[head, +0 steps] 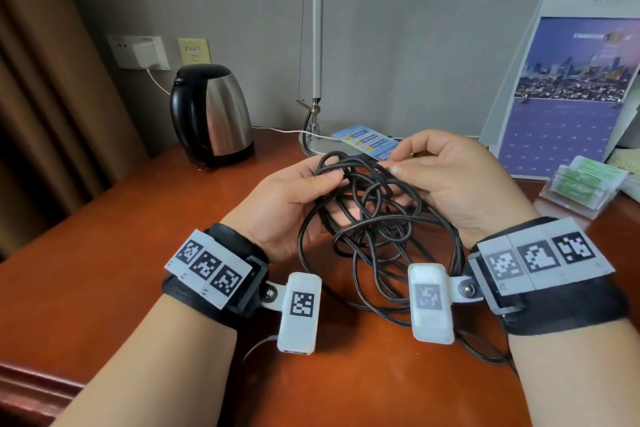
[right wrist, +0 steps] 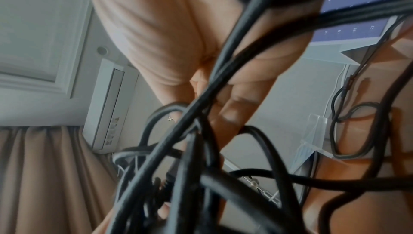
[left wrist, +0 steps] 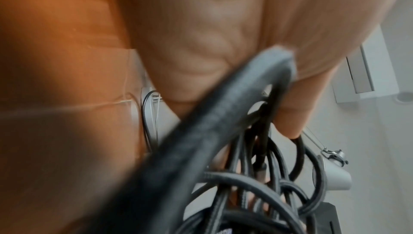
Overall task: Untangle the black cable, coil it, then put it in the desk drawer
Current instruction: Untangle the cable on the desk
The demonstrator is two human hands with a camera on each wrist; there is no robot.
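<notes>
Above the wooden desk point(head: 121, 253), the left hand point(head: 294, 198) and right hand point(head: 460, 180) each pinch strands of the tangled black cable point(head: 374, 225), fingers curled around loops. The knot hangs between both palms, lower loops trailing onto the desk near the wrists.

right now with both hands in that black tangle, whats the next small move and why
Probably draw the two hands gently apart to open the knot. The left hand and the right hand each pinch strands at the top of the black cable, whose loops still cross in a dense clump between them, with slack trailing onto the desk. No free end shows clearly yet.
</notes>
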